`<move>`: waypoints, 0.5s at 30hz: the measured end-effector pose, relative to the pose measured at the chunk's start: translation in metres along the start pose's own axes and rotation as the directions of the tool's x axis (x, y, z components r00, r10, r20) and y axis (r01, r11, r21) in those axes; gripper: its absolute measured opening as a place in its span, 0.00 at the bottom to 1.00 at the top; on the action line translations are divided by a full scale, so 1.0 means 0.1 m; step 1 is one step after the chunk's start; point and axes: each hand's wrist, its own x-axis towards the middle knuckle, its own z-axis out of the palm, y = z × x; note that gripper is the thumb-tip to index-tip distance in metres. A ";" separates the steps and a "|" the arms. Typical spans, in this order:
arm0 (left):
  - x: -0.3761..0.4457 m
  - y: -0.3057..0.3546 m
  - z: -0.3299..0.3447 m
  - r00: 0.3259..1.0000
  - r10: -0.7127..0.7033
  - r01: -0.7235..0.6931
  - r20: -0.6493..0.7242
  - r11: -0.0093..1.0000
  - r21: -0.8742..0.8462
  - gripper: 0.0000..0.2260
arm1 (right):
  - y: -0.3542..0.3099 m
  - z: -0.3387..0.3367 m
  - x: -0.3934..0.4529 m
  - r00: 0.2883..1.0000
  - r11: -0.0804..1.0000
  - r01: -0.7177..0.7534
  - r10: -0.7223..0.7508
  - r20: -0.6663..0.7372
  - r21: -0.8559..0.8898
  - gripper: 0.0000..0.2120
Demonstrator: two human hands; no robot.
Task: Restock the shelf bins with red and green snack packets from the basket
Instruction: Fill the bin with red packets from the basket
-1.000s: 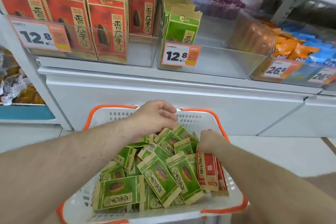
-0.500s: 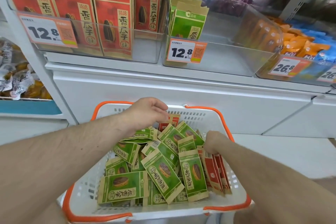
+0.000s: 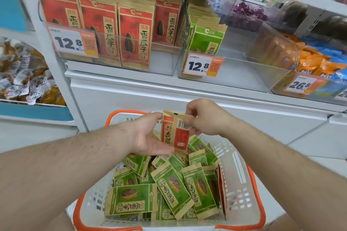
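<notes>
Restocking looks far from done: both hands, left hand [image 3: 150,137] and right hand [image 3: 204,120], have fingers clamped on one red packet [image 3: 176,131] above the basket [image 3: 242,180], where many green packets [image 3: 172,189] remain, and the green bin [image 3: 234,69] looks mostly bare.

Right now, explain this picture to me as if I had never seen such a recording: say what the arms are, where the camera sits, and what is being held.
There is no machine here. The camera sits on a person's head and looks forward and down, so both bare arms reach into view from below. The left hand and the right hand together hold one red snack packet upright above a white basket with an orange rim. The basket holds many green snack packets in a loose pile. Behind it, one clear shelf bin holds red packets; the clear bin beside it holds a few green ones and has free room.
</notes>
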 end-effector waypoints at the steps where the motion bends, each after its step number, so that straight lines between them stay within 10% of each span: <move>1: -0.01 0.02 -0.01 1.000 0.030 -0.030 -0.006 0.999 -0.039 0.36 | -0.01 0.03 -0.02 0.998 0.997 0.053 -0.054 -0.020 -0.061 0.09; 8: -0.04 0.07 -0.04 0.969 0.230 -0.230 -0.087 0.973 0.013 0.10 | 0.08 0.09 -0.09 0.965 0.969 0.246 -0.247 -0.093 -0.016 0.11; 15: -0.13 0.24 -0.09 0.862 0.500 -0.489 -0.082 0.864 0.121 0.08 | 0.17 -0.04 -0.11 0.980 0.934 0.072 -0.001 -0.199 0.350 0.12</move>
